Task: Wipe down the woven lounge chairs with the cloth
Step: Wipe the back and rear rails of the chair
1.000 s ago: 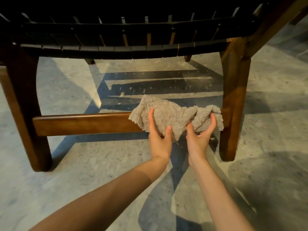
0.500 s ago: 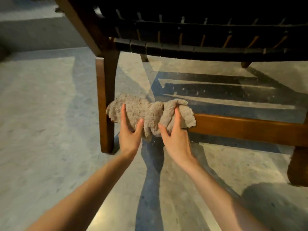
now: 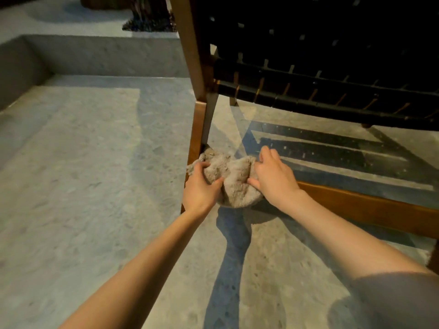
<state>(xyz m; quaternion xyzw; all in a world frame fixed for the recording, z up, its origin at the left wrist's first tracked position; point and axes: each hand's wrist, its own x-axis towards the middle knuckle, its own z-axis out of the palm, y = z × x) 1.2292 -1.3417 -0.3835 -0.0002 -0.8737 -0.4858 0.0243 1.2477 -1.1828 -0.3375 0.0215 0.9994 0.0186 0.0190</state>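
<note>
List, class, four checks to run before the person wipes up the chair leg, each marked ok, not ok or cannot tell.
1. Both hands on the cloth: ok; left hand and right hand grip it.
2. Cloth at the leg: ok, bunched where rail meets leg.
3. Cloth spread flat for wiping: not ok, it is crumpled.
4. Leg above free of obstacles: ok.
5. Cloth clean enough: cannot tell.

I see a grey speckled stone floor [image 3: 78, 186], unevenly lit, crossed by hard slatted shadows [image 3: 320, 148]. A low step [image 3: 99, 55] of the same stone rises at the far side. A dark object [image 3: 149, 17] stands beyond it, unclear.
</note>
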